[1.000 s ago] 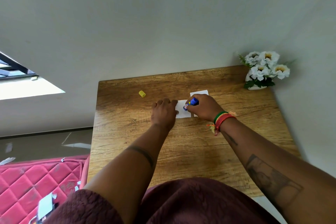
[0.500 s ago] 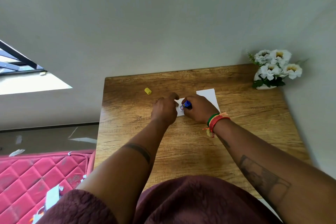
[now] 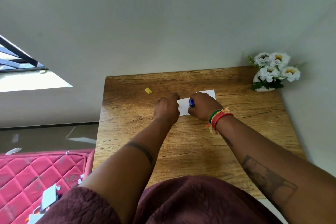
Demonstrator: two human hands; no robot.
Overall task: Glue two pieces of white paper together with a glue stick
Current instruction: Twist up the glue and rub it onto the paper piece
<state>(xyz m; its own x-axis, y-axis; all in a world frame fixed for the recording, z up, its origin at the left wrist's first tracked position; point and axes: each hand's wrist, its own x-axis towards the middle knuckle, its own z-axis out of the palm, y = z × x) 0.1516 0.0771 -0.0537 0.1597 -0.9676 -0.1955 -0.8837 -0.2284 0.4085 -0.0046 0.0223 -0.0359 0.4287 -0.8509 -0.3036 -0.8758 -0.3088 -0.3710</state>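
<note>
Since half a second ago, right hand has slid nearer, glue stick gripped in curled fingers, tip on near paper. Left hand pins that sheet's left edge on the desk; finger curl unclear. Second paper lies just behind. Judgement: paper light, limp, slides; pin flat near glued spot.

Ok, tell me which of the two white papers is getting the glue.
The nearer paper, between the hands: the left hand holds it down while the right hand grips the blue glue stick over it. The farther paper lies behind the right hand.
</note>
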